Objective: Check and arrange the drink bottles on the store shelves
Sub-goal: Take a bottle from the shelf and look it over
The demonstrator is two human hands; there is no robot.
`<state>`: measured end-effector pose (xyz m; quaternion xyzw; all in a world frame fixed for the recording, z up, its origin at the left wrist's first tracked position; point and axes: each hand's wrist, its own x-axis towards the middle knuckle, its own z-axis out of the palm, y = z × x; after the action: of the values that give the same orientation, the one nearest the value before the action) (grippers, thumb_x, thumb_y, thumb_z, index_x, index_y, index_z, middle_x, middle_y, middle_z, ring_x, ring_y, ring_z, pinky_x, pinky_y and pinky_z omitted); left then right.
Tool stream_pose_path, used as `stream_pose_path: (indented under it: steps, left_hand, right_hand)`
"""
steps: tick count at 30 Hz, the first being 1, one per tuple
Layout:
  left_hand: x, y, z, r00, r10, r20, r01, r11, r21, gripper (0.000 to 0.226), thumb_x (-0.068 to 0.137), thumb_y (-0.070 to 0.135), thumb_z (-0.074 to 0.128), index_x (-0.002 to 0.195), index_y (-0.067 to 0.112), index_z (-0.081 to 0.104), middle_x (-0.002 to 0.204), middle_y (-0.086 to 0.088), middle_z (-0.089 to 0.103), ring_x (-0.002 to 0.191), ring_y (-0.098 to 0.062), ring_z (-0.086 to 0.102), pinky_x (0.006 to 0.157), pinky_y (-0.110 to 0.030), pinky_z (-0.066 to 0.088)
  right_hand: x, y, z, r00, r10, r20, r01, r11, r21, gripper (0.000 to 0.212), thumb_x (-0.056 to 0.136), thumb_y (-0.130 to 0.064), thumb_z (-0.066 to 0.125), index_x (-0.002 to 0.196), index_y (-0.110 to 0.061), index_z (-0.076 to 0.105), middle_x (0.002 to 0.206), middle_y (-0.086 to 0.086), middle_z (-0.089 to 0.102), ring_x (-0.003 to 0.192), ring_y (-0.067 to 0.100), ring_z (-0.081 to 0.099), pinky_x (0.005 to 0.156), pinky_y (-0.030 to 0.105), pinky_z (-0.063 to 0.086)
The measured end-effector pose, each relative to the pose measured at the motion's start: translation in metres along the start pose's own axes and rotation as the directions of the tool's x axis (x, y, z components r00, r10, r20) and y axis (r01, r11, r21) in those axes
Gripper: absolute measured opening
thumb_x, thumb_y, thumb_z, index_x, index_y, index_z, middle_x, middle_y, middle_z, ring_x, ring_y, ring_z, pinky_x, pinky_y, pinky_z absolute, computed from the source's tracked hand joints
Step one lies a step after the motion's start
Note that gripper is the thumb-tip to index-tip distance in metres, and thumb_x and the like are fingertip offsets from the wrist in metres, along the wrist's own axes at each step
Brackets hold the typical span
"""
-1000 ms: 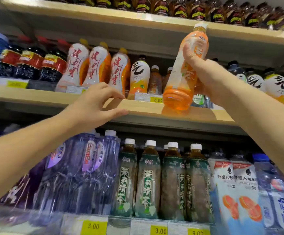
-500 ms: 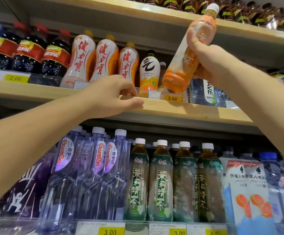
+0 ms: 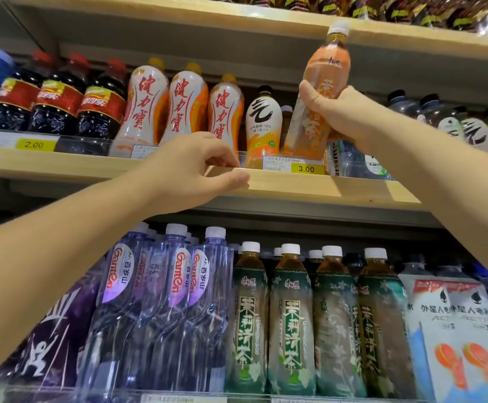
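My right hand (image 3: 340, 116) grips an orange tea bottle (image 3: 323, 77) with a white cap, held nearly upright with its base low over the middle shelf (image 3: 309, 186), just right of a white and orange bottle (image 3: 263, 126). My left hand (image 3: 192, 170) rests on the wooden front edge of that shelf, thumb under the lip and fingers curled on top, holding no bottle. Behind it stand three white and orange bottles with red lettering (image 3: 183, 109).
Dark cola bottles with red labels (image 3: 56, 109) fill the shelf's left end, clear and dark-capped bottles (image 3: 429, 117) its right. Below stand clear water bottles (image 3: 161, 309), green tea bottles (image 3: 315, 318) and white-labelled bottles (image 3: 455, 330). The top shelf (image 3: 237, 16) hangs close above.
The orange bottle has come from a tilt to nearly upright and sunk toward the shelf. The view has shifted. My left hand stays on the shelf edge.
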<state>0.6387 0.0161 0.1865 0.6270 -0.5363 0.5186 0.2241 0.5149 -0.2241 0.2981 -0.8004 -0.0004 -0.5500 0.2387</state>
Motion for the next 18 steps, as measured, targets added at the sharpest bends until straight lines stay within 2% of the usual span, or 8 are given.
stream_pose_path:
  steps: [4, 6, 10, 15, 17, 18]
  left_hand:
    - [-0.001, 0.000, 0.000, 1.000, 0.001, -0.005, -0.001, 1.000, 0.000, 0.042, 0.088, 0.062, 0.053, 0.109, 0.028, 0.068, 0.096, 0.018, 0.059, 0.091, 0.001, 0.056, 0.067, -0.012, 0.040]
    - [-0.002, 0.000, 0.000, 1.000, 0.004, -0.007, -0.004, 1.000, 0.000, 0.040, 0.089, 0.060, 0.054, 0.109, 0.028, 0.068, 0.098, 0.017, 0.059, 0.092, 0.001, 0.055, 0.068, -0.012, 0.040]
    - [-0.004, 0.000, 0.002, 1.000, -0.004, -0.012, 0.004, 1.000, 0.004, 0.038, 0.089, 0.058, 0.053, 0.110, 0.030, 0.067, 0.099, 0.017, 0.059, 0.092, 0.001, 0.055, 0.068, -0.011, 0.039]
    - [-0.005, 0.001, 0.003, 1.000, -0.005, -0.019, 0.005, 1.000, 0.011, 0.041, 0.088, 0.061, 0.051, 0.110, 0.030, 0.066, 0.100, 0.016, 0.059, 0.092, 0.001, 0.054, 0.068, -0.013, 0.039]
    - [-0.005, 0.001, 0.003, 1.000, -0.004, -0.021, 0.004, 1.000, 0.015, 0.042, 0.088, 0.061, 0.050, 0.110, 0.030, 0.066, 0.100, 0.016, 0.058, 0.092, 0.001, 0.054, 0.068, -0.013, 0.039]
    - [-0.005, 0.000, 0.003, 1.000, -0.004, -0.021, 0.004, 1.000, 0.016, 0.042, 0.088, 0.061, 0.050, 0.110, 0.030, 0.066, 0.100, 0.016, 0.058, 0.092, 0.001, 0.054, 0.068, -0.013, 0.039]
  right_hand:
    - [0.002, 0.005, 0.005, 0.996, 0.084, 0.033, -0.078, 0.986, -0.150, 0.118, 0.055, -0.098, 0.054, 0.146, -0.022, 0.044, 0.123, 0.003, 0.068, 0.102, 0.023, 0.070, 0.094, 0.044, 0.058]
    - [0.003, 0.010, 0.010, 0.993, 0.112, 0.027, -0.106, 0.979, -0.173, 0.112, 0.058, -0.097, 0.054, 0.143, -0.023, 0.047, 0.120, 0.003, 0.068, 0.100, 0.022, 0.070, 0.094, 0.044, 0.057]
    - [0.001, 0.017, 0.013, 0.991, 0.106, 0.083, -0.094, 0.986, -0.135, 0.106, 0.051, -0.092, 0.054, 0.133, -0.026, 0.055, 0.113, 0.002, 0.072, 0.101, 0.022, 0.071, 0.100, 0.047, 0.055]
    - [0.002, 0.012, 0.011, 0.984, 0.119, 0.134, -0.100, 0.985, -0.141, 0.093, 0.062, -0.087, 0.058, 0.133, -0.026, 0.056, 0.117, 0.004, 0.071, 0.104, 0.025, 0.071, 0.102, 0.048, 0.054]
    - [0.004, 0.012, 0.012, 0.984, 0.131, 0.118, -0.110, 0.979, -0.170, 0.087, 0.068, -0.087, 0.058, 0.131, -0.026, 0.057, 0.113, 0.004, 0.071, 0.100, 0.023, 0.071, 0.096, 0.044, 0.055]
    - [0.004, 0.012, 0.013, 0.986, 0.135, 0.101, -0.115, 0.975, -0.188, 0.085, 0.070, -0.087, 0.057, 0.129, -0.026, 0.057, 0.109, 0.003, 0.071, 0.096, 0.021, 0.070, 0.089, 0.040, 0.057]
